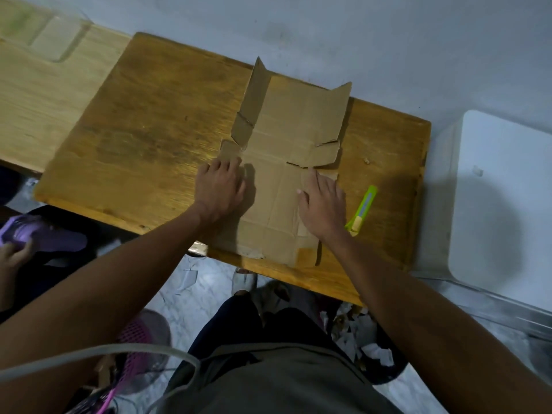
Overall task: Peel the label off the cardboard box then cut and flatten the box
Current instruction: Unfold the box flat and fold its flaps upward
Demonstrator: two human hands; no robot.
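Observation:
The brown cardboard box (286, 130) lies cut open and spread out on the wooden table (155, 138). Its far left and far right flaps still stand up a little. My left hand (219, 188) presses palm down on the cardboard's left edge, fingers apart. My right hand (322, 204) lies flat on the right part of the cardboard, fingers spread. A green and yellow utility knife (362, 211) rests on the table just right of my right hand, untouched. No label shows on the cardboard.
A white appliance (504, 201) stands right of the table. Torn paper scraps fill a dark bin (367, 351) on the floor below. Another person's hand (15, 252) holds a purple object at the left edge. A pink basket (134, 333) sits low left.

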